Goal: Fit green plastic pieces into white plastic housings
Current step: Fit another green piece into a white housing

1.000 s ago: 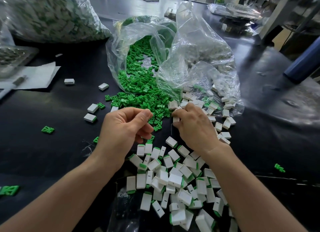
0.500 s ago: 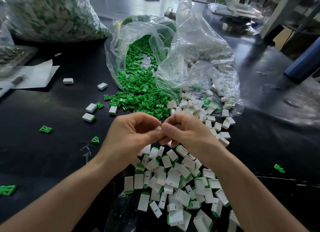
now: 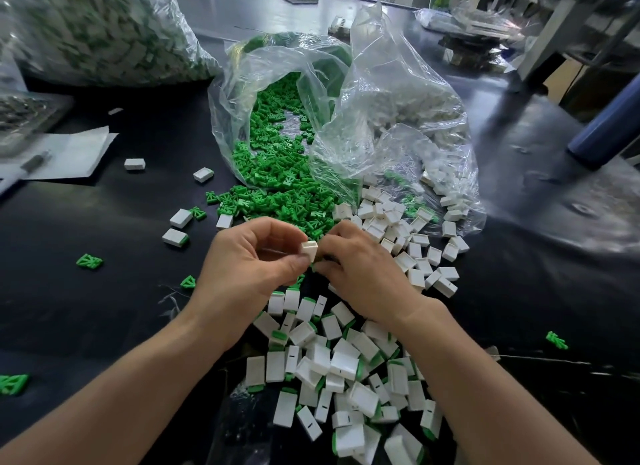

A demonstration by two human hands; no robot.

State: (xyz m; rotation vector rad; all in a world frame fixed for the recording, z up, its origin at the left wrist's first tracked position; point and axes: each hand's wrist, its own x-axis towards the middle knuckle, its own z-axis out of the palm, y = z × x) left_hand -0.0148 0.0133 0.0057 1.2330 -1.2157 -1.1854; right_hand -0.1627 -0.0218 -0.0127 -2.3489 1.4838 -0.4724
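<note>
White housing (image 3: 309, 250) between fingertips, left hand (image 3: 249, 263) pinching it, right hand (image 3: 363, 274) gripping its other side

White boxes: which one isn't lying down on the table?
The white housing pinched between the left hand and right hand, held above the table; every other lies loose.

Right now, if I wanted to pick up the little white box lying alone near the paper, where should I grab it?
Probably pinch the white box across its two long sides, thumb on the near one, coming straight down from above. It lies flat on the black table with bare space all round, so both sides are free.
</note>
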